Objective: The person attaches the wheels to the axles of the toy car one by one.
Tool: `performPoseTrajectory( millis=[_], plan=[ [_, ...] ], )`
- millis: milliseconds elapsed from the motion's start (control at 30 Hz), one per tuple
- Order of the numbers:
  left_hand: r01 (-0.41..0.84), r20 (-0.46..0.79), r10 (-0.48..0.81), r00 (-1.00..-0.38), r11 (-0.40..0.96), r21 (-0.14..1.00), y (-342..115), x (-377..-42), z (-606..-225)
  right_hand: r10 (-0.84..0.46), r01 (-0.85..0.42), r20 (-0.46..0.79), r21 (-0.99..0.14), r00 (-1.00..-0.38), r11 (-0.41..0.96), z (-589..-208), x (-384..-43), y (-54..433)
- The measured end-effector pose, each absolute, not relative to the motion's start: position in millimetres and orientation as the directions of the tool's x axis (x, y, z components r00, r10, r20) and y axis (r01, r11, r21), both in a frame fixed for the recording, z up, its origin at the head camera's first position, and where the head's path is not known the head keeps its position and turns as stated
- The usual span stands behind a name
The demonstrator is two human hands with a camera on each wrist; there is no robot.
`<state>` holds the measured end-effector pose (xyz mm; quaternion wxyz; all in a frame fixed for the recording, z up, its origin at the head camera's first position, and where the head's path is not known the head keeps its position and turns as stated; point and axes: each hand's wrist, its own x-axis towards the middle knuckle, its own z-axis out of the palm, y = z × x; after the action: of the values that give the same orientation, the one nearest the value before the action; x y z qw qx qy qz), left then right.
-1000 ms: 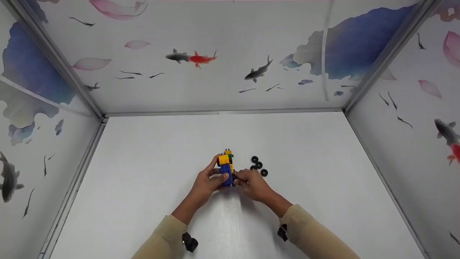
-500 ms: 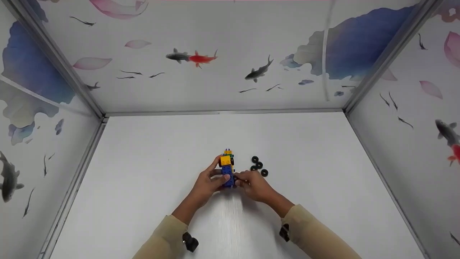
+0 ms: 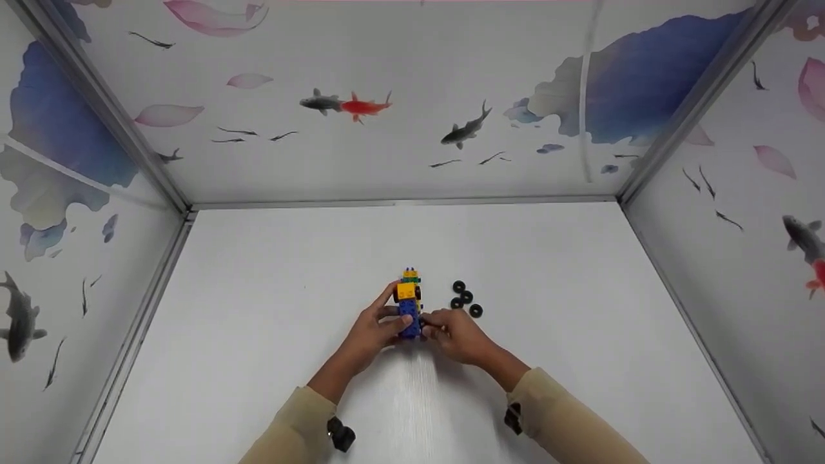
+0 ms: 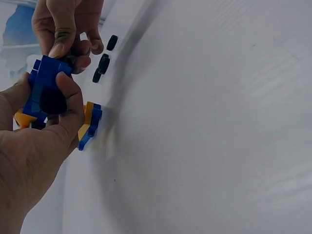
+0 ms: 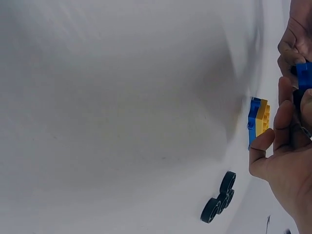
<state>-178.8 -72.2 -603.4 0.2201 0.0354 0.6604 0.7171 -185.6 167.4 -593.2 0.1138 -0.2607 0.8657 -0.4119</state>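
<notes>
My left hand (image 3: 368, 332) grips a blue and yellow toy block car (image 3: 407, 308), its thumb across the blue blocks. A black tyre (image 4: 52, 101) shows on the car's near side in the left wrist view. My right hand (image 3: 461, 336) is at the car's right side, thumb and fingers pinching a small black tyre, mostly hidden by the fingers. Just beyond the car, a second block build (image 3: 410, 276) of yellow, green and blue pieces sits on the table; its blue and yellow side (image 5: 260, 119) shows in the right wrist view.
Several loose black tyres (image 3: 466, 297) lie on the white table (image 3: 290, 258) just beyond my right hand. White walls (image 3: 387, 154) printed with fish and petals enclose the table at the back and sides, with metal strips along the corners.
The car has turned slightly more upright in my left hand and shifted a little to the right. My right hand stays at its side, having moved only slightly.
</notes>
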Motion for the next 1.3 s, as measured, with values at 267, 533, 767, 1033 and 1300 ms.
performPoseTrajectory(
  millis=[267, 533, 767, 1033, 1300],
  plan=[
    [-0.273, -0.258, 0.363, -0.895, 0.01, 0.962, -72.6, -179.7, -601.7, -0.565, -0.388, 0.023, -0.75, -0.825, 0.536, -592.7, -187.0, 166.3],
    [-0.227, -0.252, 0.364, -0.896, 0.111, 0.967, -73.7, -178.8, -600.7, -0.582, -0.405, -0.001, -0.718, -0.813, 0.567, -592.3, -186.6, 165.6],
    [-0.159, -0.232, 0.312, -0.921, 0.24, 0.958, -70.2, -178.7, -603.0, -0.587, -0.427, -0.003, -0.682, -0.81, 0.593, -591.8, -186.3, 162.8],
    [-0.109, -0.216, 0.276, -0.937, 0.358, 0.928, -68.0, -178.0, -603.0, -0.596, -0.453, 0.018, -0.668, -0.803, 0.59, -592.8, -185.7, 159.6],
    [-0.068, -0.192, 0.244, -0.951, 0.44, 0.896, -67.0, -176.6, -598.9, -0.586, -0.445, 0.002, -0.653, -0.81, 0.613, -594.7, -183.2, 158.1]
  ],
)
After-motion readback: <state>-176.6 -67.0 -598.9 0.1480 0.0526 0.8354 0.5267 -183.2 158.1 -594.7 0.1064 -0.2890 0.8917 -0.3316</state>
